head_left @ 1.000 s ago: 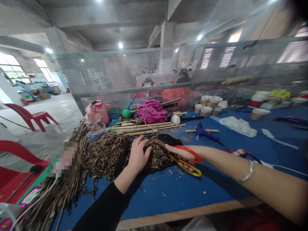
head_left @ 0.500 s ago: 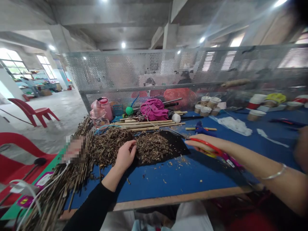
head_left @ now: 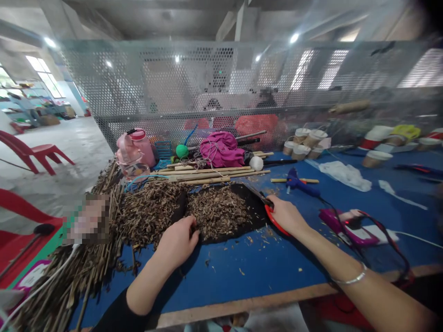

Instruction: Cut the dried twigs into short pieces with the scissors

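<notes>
My right hand [head_left: 286, 214] is closed round the handles of a pair of scissors [head_left: 273, 222] with red grips. Their dark blades point up and left over a black cloth [head_left: 254, 203]. On that cloth lies a heap of short brown cut stalk pieces [head_left: 216, 212]. My left hand [head_left: 177, 242] rests at the heap's near left edge, its fingers curled in with the thumb close to them. What they hold, if anything, is hidden. A second brown heap [head_left: 148, 210] lies just left of the cloth heap.
Long dry stalks [head_left: 83, 272] are piled along the left edge. Behind the heaps lie pale sticks [head_left: 214, 174], a magenta cloth bundle [head_left: 221, 150] and a pink jug [head_left: 138, 147]. To the right are a blue glue gun [head_left: 299, 182], a purple power strip [head_left: 349, 228] and paper cups [head_left: 301, 150].
My view has tilted down and turned slightly right. My right hand, with the scissors, has come nearer the cloth's right edge, uncovering the power strip. My left hand stays beside the heap.
</notes>
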A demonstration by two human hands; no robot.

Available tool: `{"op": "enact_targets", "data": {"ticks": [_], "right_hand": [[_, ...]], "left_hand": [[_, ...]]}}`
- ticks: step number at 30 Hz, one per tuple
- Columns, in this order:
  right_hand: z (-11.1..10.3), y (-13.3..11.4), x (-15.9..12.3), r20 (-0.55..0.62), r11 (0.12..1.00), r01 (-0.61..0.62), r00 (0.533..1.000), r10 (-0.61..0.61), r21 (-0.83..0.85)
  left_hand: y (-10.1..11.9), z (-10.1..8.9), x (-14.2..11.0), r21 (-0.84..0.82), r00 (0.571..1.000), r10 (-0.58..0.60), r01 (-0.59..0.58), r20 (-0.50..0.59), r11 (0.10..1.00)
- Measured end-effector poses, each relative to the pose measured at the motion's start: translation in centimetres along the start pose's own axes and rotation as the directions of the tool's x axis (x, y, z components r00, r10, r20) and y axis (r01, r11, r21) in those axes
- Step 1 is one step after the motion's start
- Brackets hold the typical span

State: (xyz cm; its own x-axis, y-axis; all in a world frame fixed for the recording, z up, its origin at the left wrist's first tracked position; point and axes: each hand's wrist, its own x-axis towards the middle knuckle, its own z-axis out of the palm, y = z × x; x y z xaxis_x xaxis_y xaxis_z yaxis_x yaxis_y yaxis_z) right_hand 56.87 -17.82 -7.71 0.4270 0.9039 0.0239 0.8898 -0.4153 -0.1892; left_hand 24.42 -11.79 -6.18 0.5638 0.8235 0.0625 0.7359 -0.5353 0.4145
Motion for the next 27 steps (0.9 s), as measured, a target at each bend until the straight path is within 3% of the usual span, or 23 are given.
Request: {"op": "enact_targets", "data": {"ticks": [8,11,13,16,19,22,27], "right_hand": [[-0.3,2.8,0.0,0.024,1.0,-0.012,1.0,0.012,0.014],[-1.1,3.4,0.3,-0.003,0.999,-0.023,1.0,0.023,0.033],[-2.0,2.9,0.8,-0.089,0.994,-0.023,0.996,0.032,0.106],[-3.0,1.0,2.1,-0.29,0.931,0.07,0.956,0.039,0.357],[-2.8,-0.8,3.0,-0.383,0.802,0.207,0.923,0.029,0.56],[-1.5,-1.0,2.8,-0.392,0.785,0.241,0.92,0.003,0.57],[-0.3,0.5,2.0,-0.391,0.79,0.228,0.92,0.016,0.569]], "left_hand": [[1.3,0.0,-0.6,-0.059,0.996,-0.047,0.052,0.075,0.997],[3.1,-0.7,0.3,-0.058,0.998,0.035,-0.032,0.052,0.998],[4.8,-1.1,1.8,-0.055,0.99,0.143,-0.143,0.002,0.988],[7.4,-1.1,5.3,-0.01,0.945,0.326,-0.327,-0.04,0.945],[8.8,-0.5,8.8,0.093,0.866,0.494,-0.499,0.07,0.862],[9.0,0.1,10.9,0.165,0.806,0.56,-0.589,0.19,0.791],[9.0,0.3,12.0,0.225,0.751,0.596,-0.657,0.286,0.72]]}}
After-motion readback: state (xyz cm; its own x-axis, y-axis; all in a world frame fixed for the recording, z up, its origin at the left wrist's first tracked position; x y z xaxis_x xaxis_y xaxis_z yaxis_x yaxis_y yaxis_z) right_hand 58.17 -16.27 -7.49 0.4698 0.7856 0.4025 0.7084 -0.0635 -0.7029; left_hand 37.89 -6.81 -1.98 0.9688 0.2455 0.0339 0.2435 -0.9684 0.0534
